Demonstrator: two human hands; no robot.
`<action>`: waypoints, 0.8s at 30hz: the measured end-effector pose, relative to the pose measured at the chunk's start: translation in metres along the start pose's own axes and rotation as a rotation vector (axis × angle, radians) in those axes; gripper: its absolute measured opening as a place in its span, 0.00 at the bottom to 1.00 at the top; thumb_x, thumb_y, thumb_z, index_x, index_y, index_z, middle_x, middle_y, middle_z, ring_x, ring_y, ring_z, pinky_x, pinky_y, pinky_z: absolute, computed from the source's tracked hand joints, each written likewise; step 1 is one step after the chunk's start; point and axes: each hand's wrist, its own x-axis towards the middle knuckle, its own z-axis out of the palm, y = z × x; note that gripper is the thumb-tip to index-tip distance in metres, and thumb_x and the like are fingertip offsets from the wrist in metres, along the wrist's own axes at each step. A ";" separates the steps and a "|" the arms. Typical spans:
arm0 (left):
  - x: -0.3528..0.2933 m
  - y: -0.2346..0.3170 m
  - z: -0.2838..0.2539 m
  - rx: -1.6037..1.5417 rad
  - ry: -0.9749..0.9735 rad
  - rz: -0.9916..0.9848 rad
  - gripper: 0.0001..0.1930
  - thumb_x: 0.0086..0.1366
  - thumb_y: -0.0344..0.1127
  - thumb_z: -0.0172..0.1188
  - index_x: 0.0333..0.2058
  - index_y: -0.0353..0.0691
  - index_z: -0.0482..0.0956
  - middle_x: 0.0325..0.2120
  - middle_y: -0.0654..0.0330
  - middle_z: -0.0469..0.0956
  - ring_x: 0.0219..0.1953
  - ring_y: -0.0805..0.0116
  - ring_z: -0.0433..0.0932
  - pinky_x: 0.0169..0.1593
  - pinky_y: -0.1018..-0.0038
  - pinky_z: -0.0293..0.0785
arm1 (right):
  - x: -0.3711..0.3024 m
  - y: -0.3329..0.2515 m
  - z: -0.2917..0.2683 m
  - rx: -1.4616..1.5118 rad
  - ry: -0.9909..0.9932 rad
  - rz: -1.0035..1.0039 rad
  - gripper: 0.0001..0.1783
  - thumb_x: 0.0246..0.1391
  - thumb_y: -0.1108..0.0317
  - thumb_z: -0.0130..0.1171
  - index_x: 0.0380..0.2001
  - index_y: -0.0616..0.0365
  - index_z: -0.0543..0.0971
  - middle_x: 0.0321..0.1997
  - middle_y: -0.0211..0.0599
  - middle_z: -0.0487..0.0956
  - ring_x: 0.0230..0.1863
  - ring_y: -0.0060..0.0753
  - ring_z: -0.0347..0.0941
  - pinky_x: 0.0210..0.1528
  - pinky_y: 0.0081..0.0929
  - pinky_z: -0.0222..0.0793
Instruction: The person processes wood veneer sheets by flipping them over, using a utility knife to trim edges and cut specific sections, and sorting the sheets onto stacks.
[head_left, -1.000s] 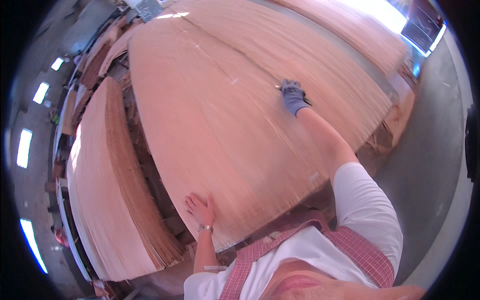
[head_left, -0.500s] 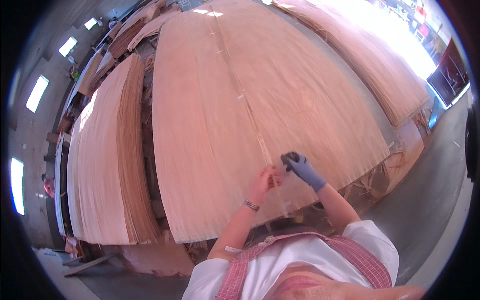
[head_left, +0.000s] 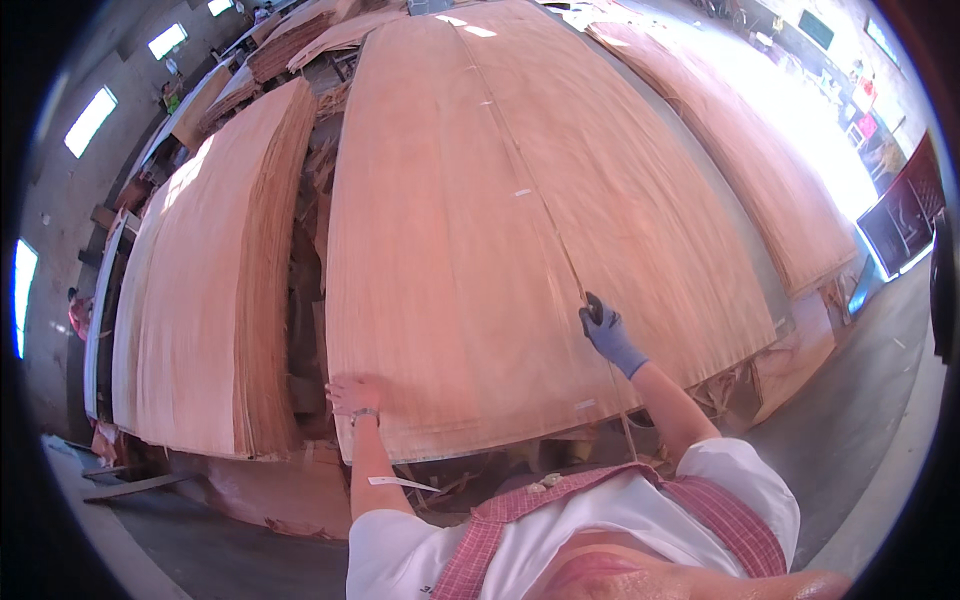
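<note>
A wide sheet of pinkish wood veneer (head_left: 450, 250) lies before me, with a long dark seam running down it. My left hand (head_left: 355, 394) is bare and rests flat, fingers spread, on the sheet's near left edge. My right hand (head_left: 610, 335), in a blue-grey glove with dark fingers, is closed over the seam. A thin veneer strip (head_left: 622, 405) comes out below that hand and hangs past the sheet's near edge toward my apron. Short pieces of white tape (head_left: 521, 192) cross the seam. Another pale tape piece (head_left: 400, 483) sticks to my left forearm.
A tall stack of veneer (head_left: 190, 300) stands to the left, across a dark gap holding scraps. Another stack (head_left: 740, 170) lies to the right in bright light. Ragged scraps (head_left: 720, 395) jut out under the near edge. A person (head_left: 80, 312) is at the far left.
My left hand has left the seam and moved left to the sheet's edge, opening flat. My right hand has moved onto the seam, and a strip now trails below it. The view has shifted.
</note>
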 end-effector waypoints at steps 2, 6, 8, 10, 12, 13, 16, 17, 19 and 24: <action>0.013 -0.020 0.000 -0.139 -0.227 -0.018 0.38 0.62 0.54 0.52 0.63 0.34 0.58 0.58 0.44 0.63 0.59 0.46 0.65 0.55 0.51 0.67 | -0.022 -0.016 0.006 0.141 -0.055 0.098 0.24 0.58 0.61 0.58 0.55 0.61 0.72 0.28 0.44 0.80 0.27 0.30 0.77 0.34 0.30 0.72; 0.018 -0.015 -0.017 -0.214 -0.215 0.050 0.37 0.61 0.54 0.54 0.61 0.34 0.60 0.56 0.45 0.65 0.56 0.45 0.67 0.54 0.51 0.67 | -0.050 -0.018 0.036 0.065 -0.004 0.068 0.23 0.59 0.61 0.56 0.55 0.59 0.71 0.30 0.47 0.81 0.29 0.40 0.79 0.34 0.37 0.73; 0.015 -0.008 -0.027 -0.246 -0.166 0.041 0.36 0.60 0.53 0.56 0.59 0.34 0.62 0.55 0.45 0.66 0.56 0.46 0.67 0.54 0.52 0.68 | -0.055 -0.017 0.050 -0.137 0.143 -0.101 0.23 0.60 0.59 0.53 0.56 0.59 0.70 0.32 0.49 0.82 0.32 0.47 0.80 0.35 0.44 0.72; 0.016 -0.013 -0.027 -0.241 -0.131 0.061 0.35 0.58 0.53 0.59 0.57 0.34 0.65 0.54 0.46 0.68 0.55 0.46 0.68 0.54 0.53 0.68 | -0.053 -0.021 0.044 -0.361 0.020 0.094 0.29 0.61 0.53 0.50 0.60 0.57 0.64 0.37 0.51 0.82 0.38 0.54 0.79 0.38 0.51 0.71; 0.018 -0.017 -0.031 -0.251 -0.117 0.091 0.34 0.57 0.53 0.61 0.54 0.33 0.67 0.51 0.46 0.70 0.53 0.47 0.70 0.53 0.54 0.69 | -0.052 -0.041 0.025 -0.555 -0.040 0.308 0.32 0.61 0.49 0.49 0.62 0.56 0.60 0.38 0.52 0.81 0.39 0.53 0.80 0.39 0.51 0.72; 0.019 -0.016 -0.036 -0.267 -0.122 0.118 0.33 0.56 0.53 0.62 0.52 0.33 0.69 0.48 0.46 0.73 0.51 0.47 0.72 0.52 0.55 0.70 | -0.054 -0.035 0.013 -0.652 -0.055 0.412 0.37 0.59 0.45 0.52 0.64 0.55 0.58 0.40 0.53 0.81 0.41 0.51 0.80 0.38 0.52 0.71; 0.051 -0.037 -0.010 -0.419 -0.273 0.197 0.32 0.53 0.52 0.66 0.46 0.29 0.72 0.41 0.46 0.78 0.44 0.47 0.76 0.49 0.58 0.73 | -0.077 -0.015 -0.018 -0.623 0.107 0.439 0.37 0.56 0.44 0.56 0.61 0.54 0.61 0.40 0.52 0.81 0.41 0.48 0.80 0.36 0.53 0.71; 0.065 -0.044 0.003 -0.488 -0.349 0.228 0.31 0.52 0.51 0.67 0.43 0.28 0.73 0.38 0.46 0.79 0.41 0.46 0.78 0.48 0.59 0.74 | -0.083 -0.004 -0.023 -0.626 0.121 0.405 0.36 0.55 0.44 0.57 0.59 0.54 0.63 0.40 0.51 0.80 0.41 0.48 0.79 0.37 0.53 0.71; 0.068 -0.034 0.013 -0.807 -0.346 0.147 0.30 0.49 0.49 0.69 0.40 0.26 0.75 0.36 0.43 0.80 0.40 0.45 0.79 0.46 0.59 0.75 | -0.094 0.022 -0.032 -0.647 0.163 0.354 0.33 0.52 0.45 0.60 0.54 0.53 0.66 0.41 0.49 0.80 0.42 0.49 0.79 0.38 0.52 0.71; 0.088 -0.037 0.034 -0.686 -0.440 0.246 0.30 0.47 0.43 0.71 0.41 0.22 0.76 0.38 0.40 0.80 0.41 0.51 0.81 0.46 0.62 0.76 | -0.079 0.031 -0.026 -0.513 0.033 0.451 0.26 0.51 0.49 0.62 0.45 0.55 0.71 0.43 0.49 0.77 0.43 0.51 0.77 0.40 0.48 0.73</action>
